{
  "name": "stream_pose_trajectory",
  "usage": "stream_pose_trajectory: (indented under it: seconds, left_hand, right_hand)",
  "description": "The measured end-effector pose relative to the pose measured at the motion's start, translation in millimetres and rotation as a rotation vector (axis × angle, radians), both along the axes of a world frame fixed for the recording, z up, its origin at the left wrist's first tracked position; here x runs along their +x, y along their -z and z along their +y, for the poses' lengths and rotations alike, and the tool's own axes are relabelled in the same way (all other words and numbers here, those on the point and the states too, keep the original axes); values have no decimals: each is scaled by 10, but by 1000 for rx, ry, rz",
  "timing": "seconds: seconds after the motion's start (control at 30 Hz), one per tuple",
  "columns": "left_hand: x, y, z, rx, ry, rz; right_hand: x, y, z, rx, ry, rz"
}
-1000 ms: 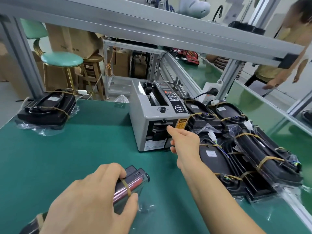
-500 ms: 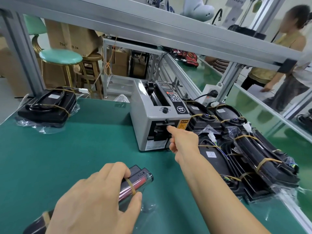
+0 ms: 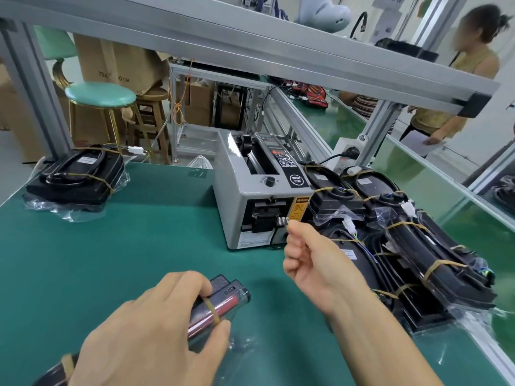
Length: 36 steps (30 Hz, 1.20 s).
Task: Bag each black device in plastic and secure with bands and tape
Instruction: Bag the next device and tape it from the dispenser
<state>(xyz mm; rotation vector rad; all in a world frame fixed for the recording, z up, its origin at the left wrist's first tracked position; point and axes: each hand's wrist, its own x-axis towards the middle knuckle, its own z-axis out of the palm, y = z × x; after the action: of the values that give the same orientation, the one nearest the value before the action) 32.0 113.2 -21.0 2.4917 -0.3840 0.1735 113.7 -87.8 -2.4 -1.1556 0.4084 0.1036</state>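
a: left hand?
b: clamped over the bagged black device at the near edge of the green table, fingers on top, thumb on the near side. a rubber band crosses the device just past the fingertips, a second band near the bottom edge. loose clear plastic sticks out to the right of the thumb.
a: right hand?
b: up at the front of the grey tape dispenser, thumb and index tip pinched on a short bit of clear tape at the outlet slot. other fingers curled in.
a: where's the dispenser?
b: mid-table, beyond both hands. black knob on top, yellow warning label beside the slot.
a: anything crowding it?
b: pile of banded, bagged black devices right of the dispenser, touching its side, running down the table's right edge. the right forearm covers the near left part of that pile. one more bagged device sits far left, well apart.
a: background?
b: aluminium frame rail crosses overhead. green stool, wooden stool and cardboard boxes behind the table. a person stands far right holding paper, past a second green bench. power socket with a black plug behind the dispenser.
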Motion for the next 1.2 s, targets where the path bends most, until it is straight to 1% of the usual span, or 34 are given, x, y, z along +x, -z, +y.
stream_pose_trajectory:
  seconds: [0.03,0.07,0.1,0.13,0.2,0.27,0.33,0.47,0.53,0.73,0.97,1.1,1.2]
  left_hand:
    - [82,-21,-73,-94,-162,-129]
    - [-4,-43,-93,-114,-191,-150]
    - [-44,-54,-91,-112,-187,-160]
    - [2,-69,-103,-120,-180,-178]
    - [66,-38,-137,-172,-160,-126]
    - [16,-30,-149,-221,-143,-129]
    - [-62,-30,-150,-212,-137,-165]
    - [-170,-86,-198,-66,-204,-246]
    - [-201,-130,-237,-27,-221,-267]
    - [-214,-131,-259,-1,-253,-240]
    - [-219,-144,-258,13,-253,-220]
    - [-215,-141,-260,20,-231,-222]
    - [-210,-142,-253,8,-207,-213]
  right_hand:
    - [-125,-34,-5,-57,-69,-27]
    - [-256,-77,16,-147,-131,-52]
    - [-374,-116,41,-248,-191,-70]
    - [-477,-167,93,-302,-228,-86]
    - [-616,-185,171,-349,-256,-122]
    - [-682,-141,242,-347,-234,-120]
    - [-731,-93,304,-336,-207,-110]
    - [-812,-24,362,-287,-128,-88]
    - [-858,-7,384,-269,-120,-68]
    - [-894,34,410,-261,-96,-47]
    - [-836,28,363,-290,-136,-23]
    - [-805,-7,344,-339,-168,-32]
    - [-792,-5,339,-339,-184,-56]
